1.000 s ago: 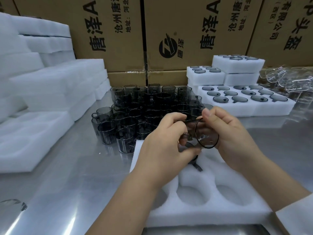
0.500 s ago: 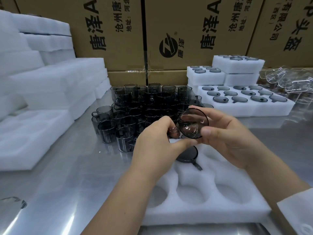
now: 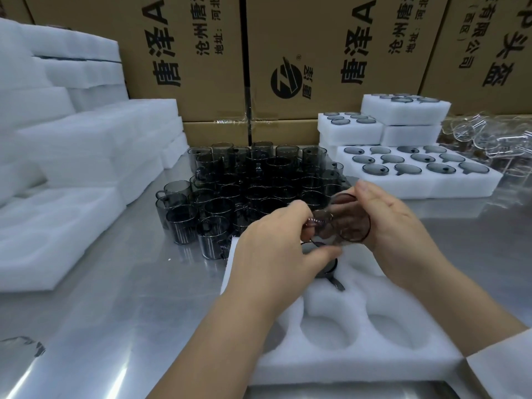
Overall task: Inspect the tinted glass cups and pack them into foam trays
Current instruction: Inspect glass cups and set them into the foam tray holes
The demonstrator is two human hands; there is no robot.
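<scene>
Apparent step: inspection. Left hand (image 3: 276, 243) and right hand (image 3: 394, 226) grip one tinted glass cup (image 3: 345, 223) over the foam tray (image 3: 359, 358). Next, likely: seat it in an empty pocket.

Packing station, factory or warehouse. Ahead of me: stacked printed shipping cartons (image 3: 316, 38). Left: piled white foam trays (image 3: 95, 145). Steel tabletop (image 3: 115, 298) carries dozens of tinted glass cups (image 3: 259, 180); filled trays (image 3: 460, 187) at right.

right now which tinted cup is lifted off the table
The cup held between the left hand and right hand; the other cups stand clustered on the table or sit in foam trays.
</scene>
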